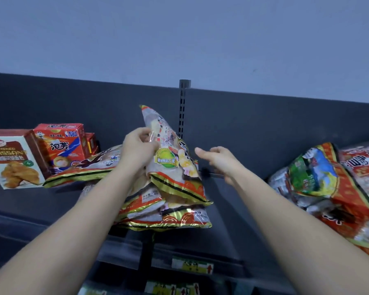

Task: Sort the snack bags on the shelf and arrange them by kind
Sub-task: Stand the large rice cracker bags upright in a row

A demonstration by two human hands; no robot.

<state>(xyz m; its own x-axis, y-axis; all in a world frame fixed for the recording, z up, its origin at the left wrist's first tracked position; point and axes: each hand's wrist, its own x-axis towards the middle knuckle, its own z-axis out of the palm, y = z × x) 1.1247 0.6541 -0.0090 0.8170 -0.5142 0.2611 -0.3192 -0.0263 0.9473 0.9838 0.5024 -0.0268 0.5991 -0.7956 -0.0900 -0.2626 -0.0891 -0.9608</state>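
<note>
Head view: we are gripping one snack bag upright for sorting with fingers of our left hand, right hand open.

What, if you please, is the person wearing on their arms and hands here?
No sleeves show: the left forearm and right forearm are bare to the frame's edge. The left hand and right hand are ungloved, with no watch, bracelet or ring visible.

The croissant box is cut off by the left edge and the right pile by the right edge, the labels are too blurred to read, the right hand is motion-blurred, and the held bag partly covers the stack.
</note>
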